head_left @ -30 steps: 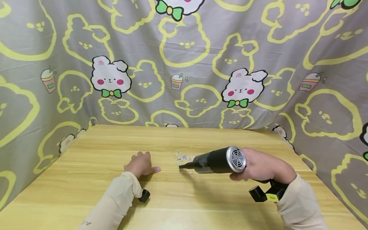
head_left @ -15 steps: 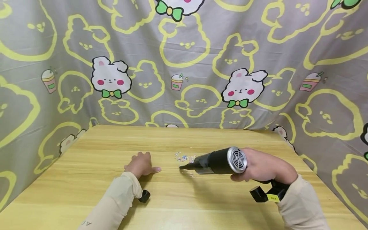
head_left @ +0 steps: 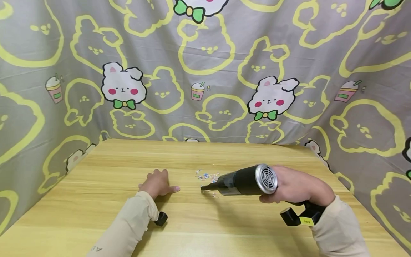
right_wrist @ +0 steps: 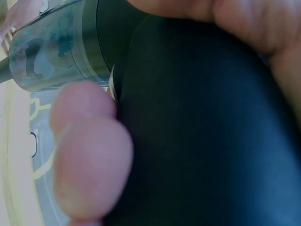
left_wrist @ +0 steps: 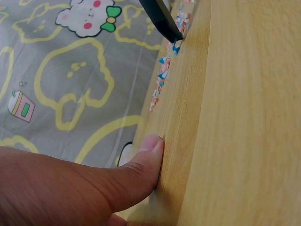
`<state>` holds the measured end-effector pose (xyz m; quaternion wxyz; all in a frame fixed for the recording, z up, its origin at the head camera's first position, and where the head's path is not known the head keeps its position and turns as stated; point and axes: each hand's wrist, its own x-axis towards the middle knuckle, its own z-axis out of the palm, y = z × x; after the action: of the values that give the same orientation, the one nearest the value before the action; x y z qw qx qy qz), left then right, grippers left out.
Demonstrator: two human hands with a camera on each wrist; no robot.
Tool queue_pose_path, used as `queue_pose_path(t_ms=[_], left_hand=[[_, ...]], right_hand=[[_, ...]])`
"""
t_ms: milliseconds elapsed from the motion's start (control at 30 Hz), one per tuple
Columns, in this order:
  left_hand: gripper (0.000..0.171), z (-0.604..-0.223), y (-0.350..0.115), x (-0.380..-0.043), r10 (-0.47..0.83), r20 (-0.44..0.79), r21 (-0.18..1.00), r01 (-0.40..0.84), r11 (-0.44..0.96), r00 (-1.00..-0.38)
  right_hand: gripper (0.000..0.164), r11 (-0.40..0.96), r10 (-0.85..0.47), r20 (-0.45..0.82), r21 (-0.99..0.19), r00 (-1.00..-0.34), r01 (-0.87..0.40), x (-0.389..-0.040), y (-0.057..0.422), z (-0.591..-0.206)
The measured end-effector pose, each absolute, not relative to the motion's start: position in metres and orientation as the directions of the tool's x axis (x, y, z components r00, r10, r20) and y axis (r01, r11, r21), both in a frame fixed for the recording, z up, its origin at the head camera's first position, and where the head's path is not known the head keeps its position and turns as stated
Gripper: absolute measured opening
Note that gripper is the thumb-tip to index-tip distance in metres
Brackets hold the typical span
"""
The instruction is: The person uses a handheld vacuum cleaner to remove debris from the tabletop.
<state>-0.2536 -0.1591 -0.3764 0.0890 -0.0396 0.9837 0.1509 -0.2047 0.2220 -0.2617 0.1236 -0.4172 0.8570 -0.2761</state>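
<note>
My right hand [head_left: 293, 184] grips the handle of a black handheld vacuum [head_left: 247, 181] with a silver vent at its rear. In the right wrist view, fingers curl round the dark handle [right_wrist: 202, 122], and scraps show inside the clear dust cup [right_wrist: 51, 47]. The vacuum's narrow nozzle [head_left: 209, 186] points left and down, its tip right by a scatter of small paper scraps [head_left: 205, 176]. White, pink and blue scraps [left_wrist: 162, 73] lie in a line near the nozzle tip in the left wrist view. My left hand [head_left: 157, 184] rests on the table left of the scraps, thumb stretched out, holding nothing.
The wooden table [head_left: 179, 225] spreads under both arms. A grey curtain [head_left: 218, 71] with rabbit prints hangs behind and at both sides. Each wrist carries a black camera mount, the right one [head_left: 302, 216] with a yellow label.
The vacuum and my right hand have shifted very slightly to the right, the nozzle staying by the scraps. My left hand has not moved.
</note>
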Motion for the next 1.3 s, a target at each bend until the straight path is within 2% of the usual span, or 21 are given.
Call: queue_pose_path(t_ms=[433, 1300], left_hand=[[0.086, -0.3769, -0.1593, -0.2524, -0.055, -0.192, 0.294, -0.111, 0.949, -0.98], [0.084, -0.3758, -0.1605, -0.2511, -0.057, -0.186, 0.289, -0.11, 0.951, -0.981]], right_hand=[[0.044, 0.518, -0.782, 0.037, -0.517, -0.622, -0.682, -0.2045, 0.2211, -0.2627], [0.04, 0.497, -0.794, 0.086, -0.478, -0.602, -0.724, -0.2032, 0.2208, -0.262]])
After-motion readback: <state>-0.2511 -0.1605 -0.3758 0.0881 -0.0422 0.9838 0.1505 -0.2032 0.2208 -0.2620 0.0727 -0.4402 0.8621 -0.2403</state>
